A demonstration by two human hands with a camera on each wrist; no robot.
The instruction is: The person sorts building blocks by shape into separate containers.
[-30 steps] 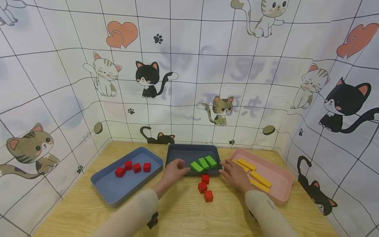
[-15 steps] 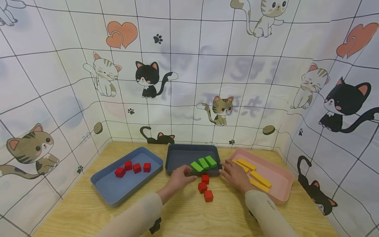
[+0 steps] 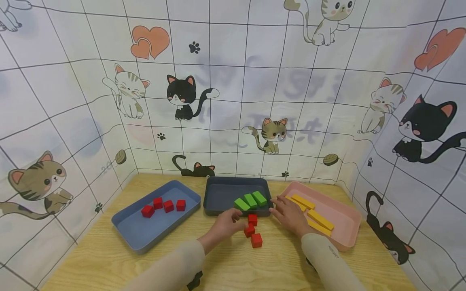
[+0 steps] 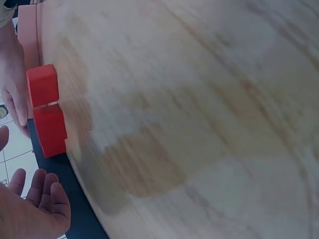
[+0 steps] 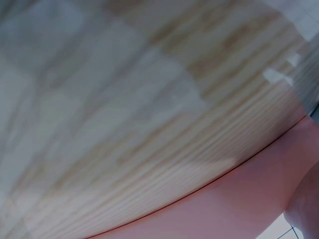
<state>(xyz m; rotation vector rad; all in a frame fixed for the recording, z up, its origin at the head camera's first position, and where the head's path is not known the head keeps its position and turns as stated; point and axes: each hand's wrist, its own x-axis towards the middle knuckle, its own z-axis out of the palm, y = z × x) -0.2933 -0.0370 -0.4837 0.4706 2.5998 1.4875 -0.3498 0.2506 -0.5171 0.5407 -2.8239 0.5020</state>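
Observation:
In the head view my left hand [image 3: 226, 226] reaches in from the left, its thumb and fingers apart, beside a red cube [image 3: 249, 231] on the wooden table. Its fingertips overlap the cube's left side; whether they touch it I cannot tell. The left wrist view shows the same hand [image 4: 37, 211] with loosely bent fingers and nothing between them. Two more red cubes lie close by, a rear cube [image 3: 252, 219] by the dark tray [image 3: 221, 194] and a front cube [image 3: 256, 240]. My right hand [image 3: 290, 214], fingers spread, lies between the dark tray and the pink tray [image 3: 344, 228].
Several red cubes [image 3: 168, 206] sit in the blue tray [image 3: 145, 236] at left. The dark tray holds three green blocks [image 3: 250, 201]. Several yellow sticks [image 3: 320, 220] lie in the pink tray. A cat-printed sheet [image 3: 233, 89] encloses the table [image 3: 225, 266] behind and at the sides.
My left hand has moved from over the dark tray's front left corner, right and nearer to me, to the middle loose red cube. The right hand has stayed put.

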